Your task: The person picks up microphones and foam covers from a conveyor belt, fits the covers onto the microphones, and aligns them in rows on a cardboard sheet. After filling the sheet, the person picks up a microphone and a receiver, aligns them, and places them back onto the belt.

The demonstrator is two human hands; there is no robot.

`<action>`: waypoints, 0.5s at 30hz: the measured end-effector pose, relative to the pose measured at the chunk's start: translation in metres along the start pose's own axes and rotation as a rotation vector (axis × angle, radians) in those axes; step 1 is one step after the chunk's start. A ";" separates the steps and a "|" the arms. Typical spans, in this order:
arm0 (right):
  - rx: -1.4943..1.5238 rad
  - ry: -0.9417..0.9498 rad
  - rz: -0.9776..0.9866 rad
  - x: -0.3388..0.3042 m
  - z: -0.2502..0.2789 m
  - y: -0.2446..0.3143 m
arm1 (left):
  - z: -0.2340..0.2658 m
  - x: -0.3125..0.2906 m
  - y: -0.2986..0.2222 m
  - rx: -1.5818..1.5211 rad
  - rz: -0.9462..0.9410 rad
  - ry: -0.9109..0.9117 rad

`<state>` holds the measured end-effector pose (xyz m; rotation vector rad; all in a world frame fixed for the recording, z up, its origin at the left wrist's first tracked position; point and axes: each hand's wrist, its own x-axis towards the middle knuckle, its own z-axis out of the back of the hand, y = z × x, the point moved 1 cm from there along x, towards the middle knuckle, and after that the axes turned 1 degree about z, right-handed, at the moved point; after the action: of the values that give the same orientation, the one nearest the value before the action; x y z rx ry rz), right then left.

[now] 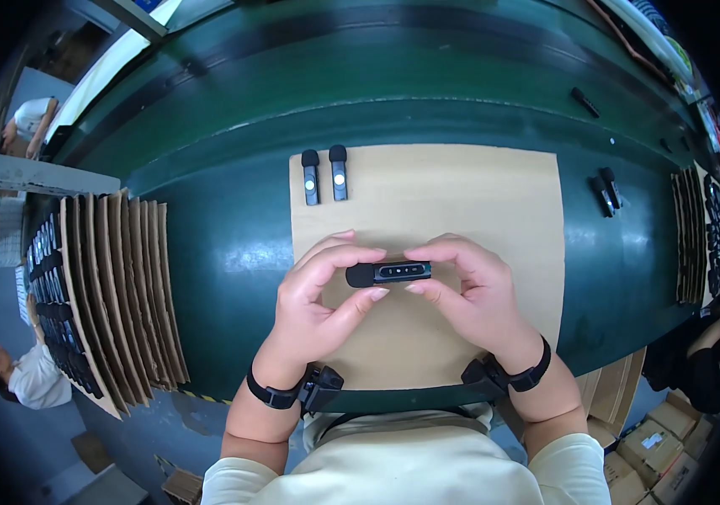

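Between my two hands is a small black wireless clip-on microphone (402,271), lying level above a cardboard sheet (461,194). My left hand (319,290) pinches it with thumb and forefinger near its round foam cap. At its other end, the thumb and forefinger of my right hand (471,282) grip the body. A panel with small marks on the microphone faces up. Two similar microphones, one at the sheet's far left corner (311,178) and another beside it (339,175), lie with foam caps pointing away and a bright round spot on each.
Cardboard sheets (137,295) stand stacked at the left, with black devices (55,311) on the outermost one. A similar stack (690,236) is at the right. More microphones (606,194) lie on the green table (225,194). A person (27,370) is beyond the left stack; boxes (654,446) sit lower right.
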<state>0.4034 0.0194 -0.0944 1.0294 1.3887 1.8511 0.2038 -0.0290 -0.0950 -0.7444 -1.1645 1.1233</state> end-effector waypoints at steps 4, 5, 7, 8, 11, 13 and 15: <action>-0.040 0.020 0.108 0.001 0.000 -0.002 | 0.001 0.002 0.000 0.023 -0.060 0.032; -0.054 0.026 0.150 0.002 0.000 -0.002 | 0.001 0.003 0.000 0.023 -0.075 0.044; -0.054 0.028 0.152 0.002 -0.001 -0.002 | 0.002 0.003 0.000 0.024 -0.085 0.056; -0.060 0.029 0.160 0.002 -0.002 -0.001 | 0.003 0.003 -0.001 0.035 -0.092 0.061; -0.060 0.009 0.176 0.002 -0.004 -0.002 | 0.003 0.003 0.000 0.051 -0.113 0.074; -0.043 -0.029 0.195 0.003 -0.005 -0.002 | 0.003 0.002 0.001 0.047 -0.112 0.071; -0.061 -0.019 0.217 0.003 -0.004 -0.004 | 0.003 0.002 0.000 0.045 -0.110 0.070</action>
<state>0.3986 0.0210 -0.0986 1.2032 1.2424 2.0199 0.2011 -0.0274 -0.0937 -0.6717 -1.1046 1.0204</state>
